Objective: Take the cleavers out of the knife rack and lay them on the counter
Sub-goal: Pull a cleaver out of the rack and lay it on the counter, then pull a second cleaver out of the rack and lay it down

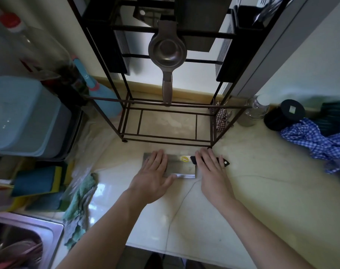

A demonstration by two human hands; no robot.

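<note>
A round yellow sticker sits on the cleaver, its writing too blurred to read. The black rack stands just behind, a metal squeezer hanging from it; a green cloth lies left. The cleaver lies flat on the surface. The left hand rests spread on the blade; the right hand, fingers extended, covers the black handle.

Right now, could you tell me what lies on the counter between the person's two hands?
In the head view, the cleaver's steel blade with its yellow sticker spans the gap between the left hand and right hand.
</note>
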